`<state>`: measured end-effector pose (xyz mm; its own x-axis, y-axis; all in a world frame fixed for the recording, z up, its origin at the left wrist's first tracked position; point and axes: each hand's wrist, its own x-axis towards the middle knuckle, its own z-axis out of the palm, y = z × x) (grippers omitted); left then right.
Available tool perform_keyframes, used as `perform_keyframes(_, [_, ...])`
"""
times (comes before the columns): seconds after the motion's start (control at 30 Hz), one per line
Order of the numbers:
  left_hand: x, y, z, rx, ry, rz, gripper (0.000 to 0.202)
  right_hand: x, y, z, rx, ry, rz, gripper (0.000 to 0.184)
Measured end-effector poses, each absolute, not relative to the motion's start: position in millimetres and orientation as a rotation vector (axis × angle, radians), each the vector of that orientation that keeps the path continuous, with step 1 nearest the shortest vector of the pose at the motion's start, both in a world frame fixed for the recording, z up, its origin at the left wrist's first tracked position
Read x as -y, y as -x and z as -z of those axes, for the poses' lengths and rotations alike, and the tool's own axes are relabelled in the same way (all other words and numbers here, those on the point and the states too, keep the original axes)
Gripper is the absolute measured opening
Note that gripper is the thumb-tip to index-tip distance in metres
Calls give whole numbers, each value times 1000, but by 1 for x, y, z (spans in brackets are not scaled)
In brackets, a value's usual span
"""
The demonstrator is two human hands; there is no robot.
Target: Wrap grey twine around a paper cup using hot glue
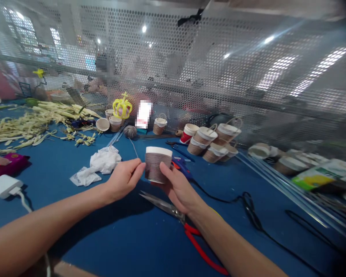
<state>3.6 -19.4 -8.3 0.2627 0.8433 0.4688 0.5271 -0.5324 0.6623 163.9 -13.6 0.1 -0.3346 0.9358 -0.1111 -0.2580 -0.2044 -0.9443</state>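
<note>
Right hand (178, 188) grasps the cup (157, 164) at frame centre, thumb on its wrapped wall, raised off the blue table (118, 238). Left hand (123, 181) pinches a thin cord (134, 148) at the cup's left side; the cord runs back to the twine ball (129, 131).

Step, as judged: winding, wrap near the white rim. A further turn would need a taut cord and a steady cup.

Held cup's inside not visible. Wrapped cups (213, 140), right of centre, lie tipped, apparently empty. Scissors (173, 209) lie under the right wrist.
</note>
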Motion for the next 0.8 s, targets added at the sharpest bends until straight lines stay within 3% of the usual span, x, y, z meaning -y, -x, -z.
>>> perform_keyframes(0.23, [5, 4, 13, -1542, -2118, -1228, 22, 11, -163, -1, 1040, 949, -1694, 32])
perform_keyframes(0.47, [14, -3, 14, -1388, -2201, -1054, 32, 12, -161, -2, 1077, 909, -1734, 38])
perform_keyframes(0.7, [18, -6, 15, -1219, -2394, -1105, 28, 14, -162, -1, 1099, 910, -1746, 41])
perform_keyframes(0.8, [16, -2, 14, -1226, -2212, -1192, 28, 13, -165, -3, 1098, 904, -1734, 41])
